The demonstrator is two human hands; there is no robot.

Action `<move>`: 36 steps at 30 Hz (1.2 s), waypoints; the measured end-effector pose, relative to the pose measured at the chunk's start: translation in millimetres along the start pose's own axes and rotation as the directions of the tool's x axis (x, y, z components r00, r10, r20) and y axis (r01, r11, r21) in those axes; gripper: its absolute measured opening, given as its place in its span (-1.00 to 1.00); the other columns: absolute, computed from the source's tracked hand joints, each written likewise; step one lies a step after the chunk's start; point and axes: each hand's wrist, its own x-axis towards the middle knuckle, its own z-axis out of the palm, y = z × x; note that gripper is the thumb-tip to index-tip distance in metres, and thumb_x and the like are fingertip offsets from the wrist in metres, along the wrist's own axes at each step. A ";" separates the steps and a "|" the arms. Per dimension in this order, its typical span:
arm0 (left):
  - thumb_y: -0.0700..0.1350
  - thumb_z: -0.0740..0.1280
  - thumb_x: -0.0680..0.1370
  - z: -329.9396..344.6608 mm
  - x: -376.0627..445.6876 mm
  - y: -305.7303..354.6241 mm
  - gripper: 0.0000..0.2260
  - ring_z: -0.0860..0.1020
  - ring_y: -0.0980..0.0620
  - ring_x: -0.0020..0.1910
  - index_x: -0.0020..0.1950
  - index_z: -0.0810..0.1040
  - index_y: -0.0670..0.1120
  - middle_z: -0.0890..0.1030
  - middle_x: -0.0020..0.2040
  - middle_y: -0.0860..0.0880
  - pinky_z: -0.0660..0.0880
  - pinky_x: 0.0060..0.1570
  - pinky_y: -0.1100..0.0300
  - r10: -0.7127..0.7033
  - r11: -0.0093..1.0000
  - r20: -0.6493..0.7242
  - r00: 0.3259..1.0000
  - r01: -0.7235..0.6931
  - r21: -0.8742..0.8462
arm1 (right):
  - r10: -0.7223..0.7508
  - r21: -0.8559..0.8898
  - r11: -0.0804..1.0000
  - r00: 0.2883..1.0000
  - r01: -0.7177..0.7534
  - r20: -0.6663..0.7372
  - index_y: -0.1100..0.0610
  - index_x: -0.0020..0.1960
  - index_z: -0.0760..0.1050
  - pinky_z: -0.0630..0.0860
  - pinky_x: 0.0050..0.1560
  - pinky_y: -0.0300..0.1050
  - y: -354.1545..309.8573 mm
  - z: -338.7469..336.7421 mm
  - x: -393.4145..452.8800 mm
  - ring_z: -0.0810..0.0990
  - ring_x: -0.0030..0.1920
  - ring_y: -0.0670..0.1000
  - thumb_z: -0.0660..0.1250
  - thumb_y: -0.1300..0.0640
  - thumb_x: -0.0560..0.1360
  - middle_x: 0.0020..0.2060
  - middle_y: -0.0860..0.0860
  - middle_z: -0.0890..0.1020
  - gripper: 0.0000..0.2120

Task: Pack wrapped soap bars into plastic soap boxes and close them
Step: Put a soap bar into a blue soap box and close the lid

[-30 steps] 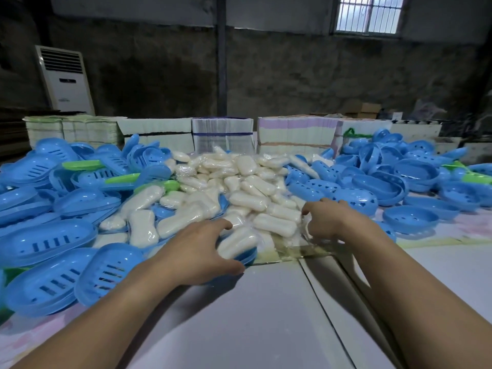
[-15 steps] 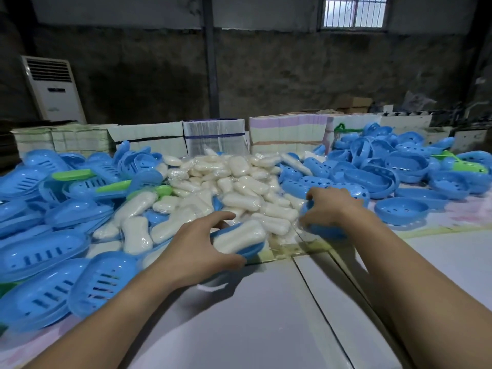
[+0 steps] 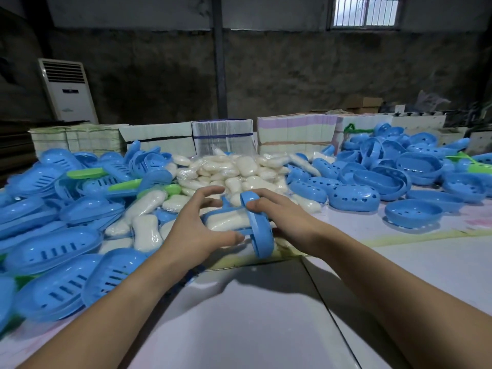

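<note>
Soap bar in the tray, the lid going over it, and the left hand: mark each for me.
Soap bar (image 3: 228,220), head view: middle of its wrapped top face.
Lid (image 3: 262,235), head view: its blue outer shell, tilted on edge.
Left hand (image 3: 198,230), head view: back of the hand.

Soap pile (image 3: 234,171) between two heaps of box halves (image 3: 354,182)

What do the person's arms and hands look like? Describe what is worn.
Both forearms are bare up to the frame edge, with no sleeves showing. The left hand and right hand wear no gloves; no rings, watch or bracelets are visible.
</note>
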 end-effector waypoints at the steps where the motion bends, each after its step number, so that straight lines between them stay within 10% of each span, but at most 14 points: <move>1: -0.08 0.61 0.11 -0.9 0.0 -0.2 -0.27 0.58 0.36 -0.04 0.22 0.48 0.23 0.57 0.14 0.09 0.47 -0.20 0.50 -0.007 0.999 -0.034 0.999 0.006 -0.040 | -0.007 0.013 1.000 1.000 0.008 -0.004 -0.09 0.22 0.52 0.53 0.07 0.01 1.7 0.9 0.4 0.62 0.07 0.02 0.30 -0.03 0.55 0.15 0.06 0.63 -0.75; 8: -0.27 0.59 0.17 -0.7 5.6 -6.7 -0.29 0.71 -0.04 0.00 0.27 0.51 0.09 0.69 0.10 -0.10 0.63 -0.10 0.11 -0.180 0.848 -0.094 0.979 0.106 -0.519 | -0.017 0.246 0.969 0.999 0.007 0.037 0.09 0.23 0.51 0.59 0.04 0.18 6.3 3.8 4.3 0.65 -0.07 0.04 0.31 -0.03 0.59 -0.03 0.09 0.63 -0.72; 13: -0.30 0.59 0.20 2.2 6.2 -5.2 -0.44 0.68 -0.05 -0.01 0.18 0.58 -0.20 0.70 0.04 -0.19 0.61 -0.03 0.24 -0.211 0.707 -0.014 0.977 0.143 -0.692 | -0.021 0.242 0.970 0.998 0.007 0.056 0.03 0.21 0.52 0.62 -0.12 -0.01 7.7 6.0 4.7 0.65 -0.14 -0.01 0.33 -0.05 0.57 -0.04 0.10 0.60 -0.73; 36: -0.19 0.42 0.47 6.6 -2.5 1.4 -0.50 0.64 -0.20 0.19 0.41 0.50 -0.09 0.65 0.24 -0.18 0.62 0.12 -0.01 -0.130 0.768 0.345 0.930 0.314 -0.558 | -0.164 0.114 0.978 0.983 0.173 -0.077 -0.03 0.25 0.53 0.52 -0.28 -0.32 7.7 6.0 4.5 0.65 -0.19 -0.19 0.41 0.03 0.52 -0.12 0.00 0.57 -0.69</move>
